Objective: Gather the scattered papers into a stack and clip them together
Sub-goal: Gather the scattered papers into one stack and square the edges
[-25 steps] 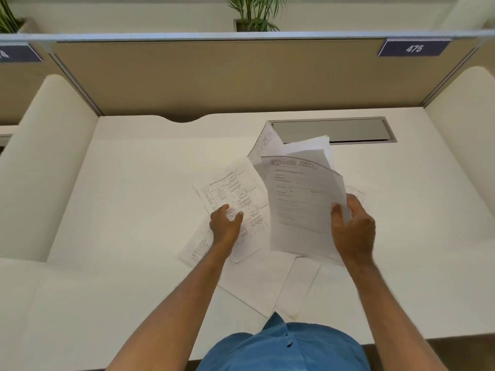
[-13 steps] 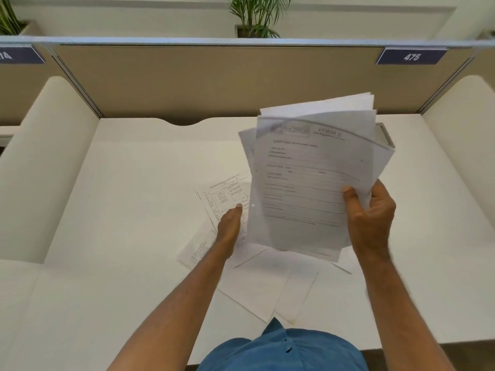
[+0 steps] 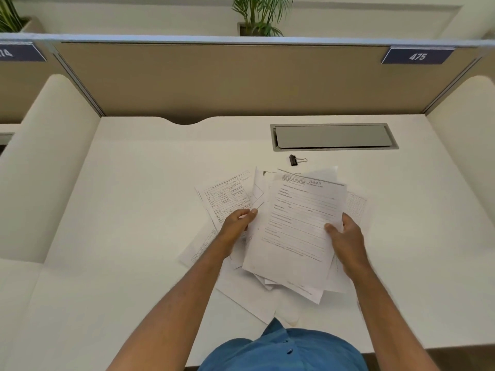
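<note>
Head camera looks down on a smooth white desk point(image 3: 134, 210) with rounded white side panels and a flat beige partition at the back. In my two hands I hold a loose bundle of thin white sheets point(image 3: 300, 231); the top one is a printed form with lines of small text, and its corners are not lined up with the sheets under it. My right hand point(image 3: 347, 242) grips the right edge of the bundle, thumb lying on the top sheet and the other fingers hidden below it. My left hand point(image 3: 237, 223) is closed on the left edge, thumb tip touching the paper near the side. More papers point(image 3: 222, 199) lie flat on the desk under and to the left of the bundle, one with a printed table of small boxes, partly covered by my left hand. A small black binder clip point(image 3: 294, 160) with shiny wire handles lies on the desk beyond the papers, apart from both hands, just in front of a long grey metal cable flap point(image 3: 332, 136) set into the desk.
</note>
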